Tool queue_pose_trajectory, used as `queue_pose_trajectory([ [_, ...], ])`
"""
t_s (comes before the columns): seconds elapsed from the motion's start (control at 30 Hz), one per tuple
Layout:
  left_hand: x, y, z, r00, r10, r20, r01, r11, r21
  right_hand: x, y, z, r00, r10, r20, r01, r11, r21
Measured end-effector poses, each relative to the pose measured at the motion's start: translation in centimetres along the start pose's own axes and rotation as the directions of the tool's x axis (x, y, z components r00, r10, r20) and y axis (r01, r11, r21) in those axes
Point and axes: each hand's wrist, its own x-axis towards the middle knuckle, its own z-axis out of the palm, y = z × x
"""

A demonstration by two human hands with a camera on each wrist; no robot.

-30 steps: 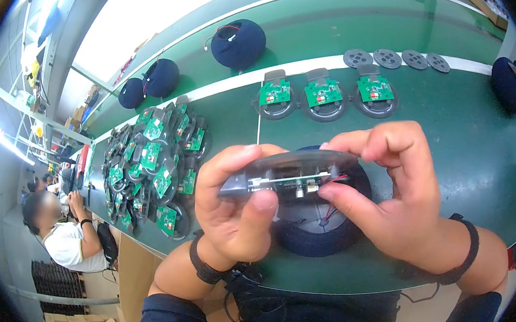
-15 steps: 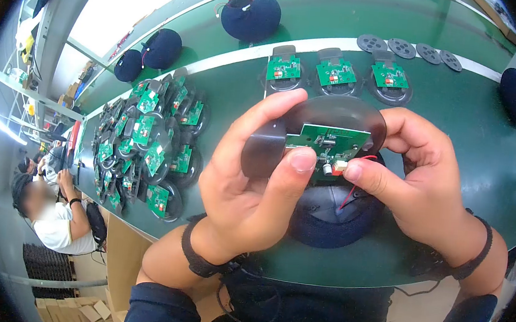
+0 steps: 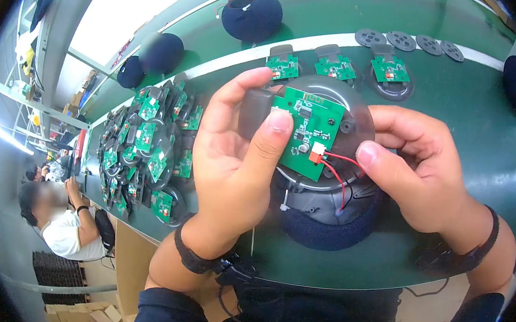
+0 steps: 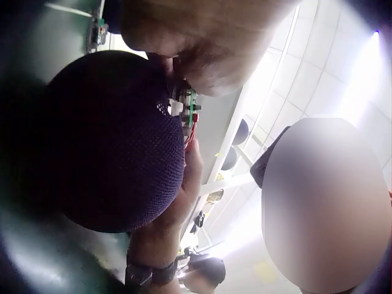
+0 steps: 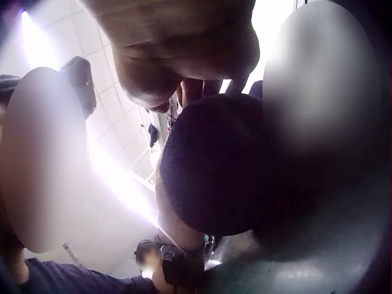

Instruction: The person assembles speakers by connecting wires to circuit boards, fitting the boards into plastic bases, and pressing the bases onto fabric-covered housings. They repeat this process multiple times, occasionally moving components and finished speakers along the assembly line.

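My left hand (image 3: 233,159) grips a dark see-through round plastic base (image 3: 356,102) by its tab, thumb pressed on the edge of a green circuit board (image 3: 299,112). At the opposite rim my right hand (image 3: 420,169) holds the base, its fingers behind and its thumb in front beside the wires. A red and black wire pair (image 3: 344,190) runs from a small plug (image 3: 318,151) seated on the board down into a dark blue fabric-covered ball (image 3: 328,231). The ball sits below the base, its opening upward, with a white connector (image 3: 285,204) at its left edge.
A heap of bases with boards (image 3: 145,151) lies left on the green table. Several more bases (image 3: 391,71) stand in a row at the back, near grey perforated discs (image 3: 401,42). Other fabric balls (image 3: 252,16) sit farther back. Another person (image 3: 74,231) is at left.
The base has turned from edge-on to show its board face. My right thumb has come off the board's plug and moved right to the rim, leaving the wires visible at the plug.
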Motion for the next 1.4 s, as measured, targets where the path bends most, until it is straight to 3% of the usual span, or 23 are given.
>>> queue_pose_trajectory([
  [0.33, -0.1, 0.1, 0.4, 0.999, -0.006, -0.054, 0.007, 1.0, 0.022, 0.0, 1.0, -0.8, 0.999, 0.004, 0.054, -0.003, 1.0, -0.018],
  [0.37, -0.1, 0.3, 0.3, 0.998, -0.041, -0.053, 0.039, 0.998, -0.045, -0.1, 1.2, -0.5, 0.999, 0.005, 0.051, -0.004, 1.0, -0.013],
  [0.43, 0.1, 0.3, 0.0, 0.996, -0.082, -0.044, 0.077, 0.991, -0.111, -0.3, 1.5, 0.1, 0.997, -0.035, -0.065, 0.037, 0.999, 0.027],
  [0.57, 0.2, 0.4, -0.1, 0.994, -0.102, -0.047, 0.098, 0.992, -0.076, -0.3, 0.9, -0.1, 1.0, 0.014, -0.014, -0.013, 0.999, 0.041],
  [0.63, 0.2, 0.3, -0.1, 0.992, -0.117, -0.051, 0.112, 0.988, -0.107, -0.3, 0.8, 0.2, 0.998, -0.004, -0.065, 0.003, 1.0, -0.018],
  [0.83, 0.1, -0.1, -0.2, 0.999, -0.035, -0.019, 0.032, 0.991, -0.129, 0.0, 1.3, 0.2, 0.998, -0.055, -0.014, 0.056, 0.998, 0.025],
  [0.97, 0.0, -0.6, -0.3, 0.999, 0.052, 0.017, -0.048, 0.988, -0.147, 0.1, 1.1, -0.1, 0.992, -0.111, 0.063, 0.114, 0.992, -0.057],
  [1.13, 0.0, -0.4, -0.3, 0.998, 0.05, 0.041, -0.042, 0.982, -0.184, 0.0, 0.2, 0.0, 0.999, 0.013, 0.042, -0.013, 1.0, 0.002],
  [1.27, -0.1, -0.1, -0.4, 1.0, 0.005, 0.018, -0.001, 0.967, -0.255, -0.1, 0.4, 0.1, 0.999, -0.053, 0.006, 0.053, 0.994, -0.095],
  [1.33, -0.1, -0.3, -0.2, 0.997, 0.083, 0.002, -0.078, 0.95, -0.302, -0.1, 0.6, -0.1, 0.983, -0.182, 0.02, 0.18, 0.948, -0.262],
  [1.4, -0.4, -0.1, -0.3, 1.0, -0.009, -0.009, 0.006, 0.965, -0.263, -0.2, 0.3, 0.1, 0.982, -0.185, 0.036, 0.187, 0.933, -0.307],
])
